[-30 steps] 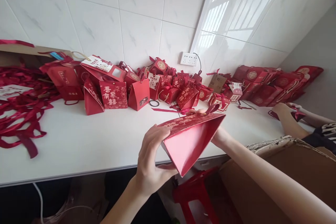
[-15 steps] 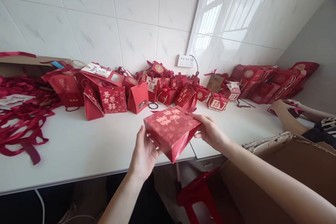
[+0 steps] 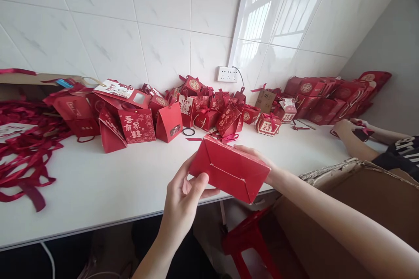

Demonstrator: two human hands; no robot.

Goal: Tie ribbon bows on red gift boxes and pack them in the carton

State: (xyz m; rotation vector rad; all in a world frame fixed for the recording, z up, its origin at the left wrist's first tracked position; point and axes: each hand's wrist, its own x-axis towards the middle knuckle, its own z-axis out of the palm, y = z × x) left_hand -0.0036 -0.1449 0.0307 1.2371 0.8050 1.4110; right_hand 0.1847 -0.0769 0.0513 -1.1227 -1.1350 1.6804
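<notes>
Above the table's front edge I hold a red paper gift box (image 3: 231,170) between both hands, its folded bottom panel turned toward me. My left hand (image 3: 186,192) grips its left end, the thumb lying against the bottom panel and the fingers behind and beneath. From the far right side my right hand (image 3: 258,159) holds it, most of the fingers hidden behind the box. Behind it on the table stand a red box with gold lettering (image 3: 137,125), a plain red box with a small window (image 3: 169,123) and another lettered box (image 3: 229,120).
Red ribbons (image 3: 26,148) lie heaped at the left. More red boxes are stacked at the back right (image 3: 327,100). A co-worker's hands (image 3: 352,133) handle something dark red at the right. An open cardboard box (image 3: 353,218) and a red stool (image 3: 248,235) stand below.
The gift box has been turned so that its bottom, instead of its lettered face, faces me. It has moved slightly right, and my left thumb now presses on the bottom panel.
</notes>
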